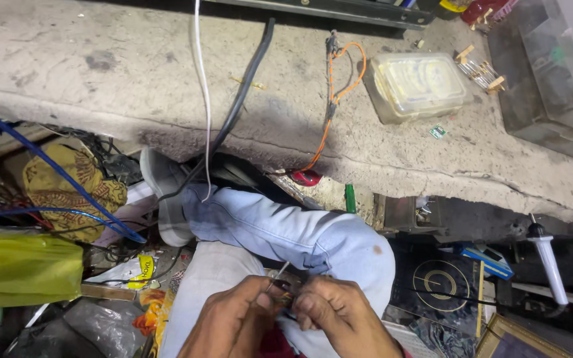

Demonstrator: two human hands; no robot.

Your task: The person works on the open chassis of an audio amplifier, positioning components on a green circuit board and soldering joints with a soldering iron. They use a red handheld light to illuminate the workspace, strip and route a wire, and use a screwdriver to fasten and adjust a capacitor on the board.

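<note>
A small dark metal part with thin wire leads (pixel 285 284) sits above the lap, pinched between the left hand (pixel 233 318) and right hand (pixel 339 318), fingers clenched on it. If either grip loosens, it likely falls among the blue-jeaned knee (pixel 300 232) and floor clutter (pixel 101 311).

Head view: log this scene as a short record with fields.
left hand: fingers pinch a small metal part
right hand: fingers pinch the same small metal part; what it is, too small to tell
under hands: knee in light blue jeans
concrete ledge: clear plastic box, orange wire
right side: white-handled soldering iron
left side: yellow bag
</note>
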